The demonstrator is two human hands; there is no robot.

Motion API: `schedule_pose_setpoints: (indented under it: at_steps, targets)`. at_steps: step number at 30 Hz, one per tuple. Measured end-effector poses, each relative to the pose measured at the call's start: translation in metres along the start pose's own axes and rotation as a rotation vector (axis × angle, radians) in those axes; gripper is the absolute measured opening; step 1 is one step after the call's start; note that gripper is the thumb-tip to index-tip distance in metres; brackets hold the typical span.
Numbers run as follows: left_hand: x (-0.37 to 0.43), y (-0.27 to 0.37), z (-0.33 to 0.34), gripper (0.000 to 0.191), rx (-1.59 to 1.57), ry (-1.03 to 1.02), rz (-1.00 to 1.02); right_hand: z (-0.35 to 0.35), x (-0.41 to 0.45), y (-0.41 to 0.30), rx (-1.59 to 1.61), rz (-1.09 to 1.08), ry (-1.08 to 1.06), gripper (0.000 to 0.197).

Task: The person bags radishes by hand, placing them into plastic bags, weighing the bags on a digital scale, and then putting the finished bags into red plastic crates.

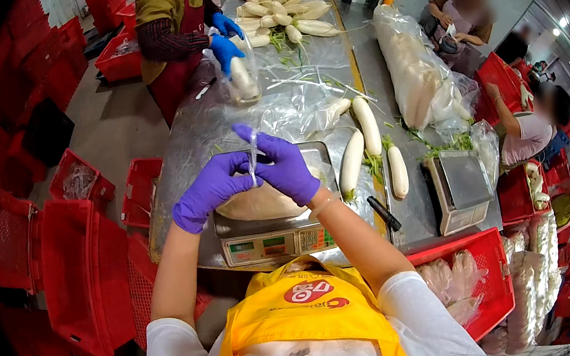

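Both my hands, in purple gloves, are raised over an electronic weighing scale (pixel 262 247). A clear plastic bag (pixel 253 204) lies on its pan, with pale contents that look like white radishes. My left hand (pixel 211 190) pinches the twisted neck of this bag between thumb and fingers. Around the same neck, slightly higher, my right hand (pixel 286 167) has its thumb and fingers closed, the index finger pointing up and left. My hands cover part of the bag and pan. Loose white radishes (pixel 352 161) lie just right of the scale.
Across the metal table (pixel 187 131), a co-worker's blue-gloved hands (pixel 226 50) hold a bagged radish near a radish pile (pixel 284 8). A black marker-like object (pixel 384 213), a second scale (pixel 462 187) and a large filled bag (pixel 414 69) are rightward. Red crates (pixel 78 270) stand left.
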State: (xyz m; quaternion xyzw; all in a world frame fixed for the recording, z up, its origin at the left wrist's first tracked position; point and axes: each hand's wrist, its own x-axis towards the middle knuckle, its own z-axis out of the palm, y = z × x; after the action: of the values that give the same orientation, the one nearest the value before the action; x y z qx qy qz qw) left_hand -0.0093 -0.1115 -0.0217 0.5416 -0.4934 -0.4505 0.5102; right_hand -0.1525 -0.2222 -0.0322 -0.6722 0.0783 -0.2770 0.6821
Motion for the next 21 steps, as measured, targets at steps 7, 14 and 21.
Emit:
schedule_pose_setpoints:
  at_steps: [7, 14, 21]
  targets:
    - [0.038, -0.025, -0.005, 0.034, 0.402, 0.403, 0.088, -0.014, -0.017, 0.011, 0.130, 0.159, 0.393, 0.018]
    - [0.083, -0.152, -0.033, 0.045, 0.572, 0.729, 0.206, -0.002, -0.106, 0.027, -0.848, -0.183, -0.002, 0.025]
    - [0.053, -0.094, -0.053, 0.047, -0.128, 0.196, -0.203, -0.020, -0.147, 0.050, -0.589, -0.016, 0.249, 0.042]
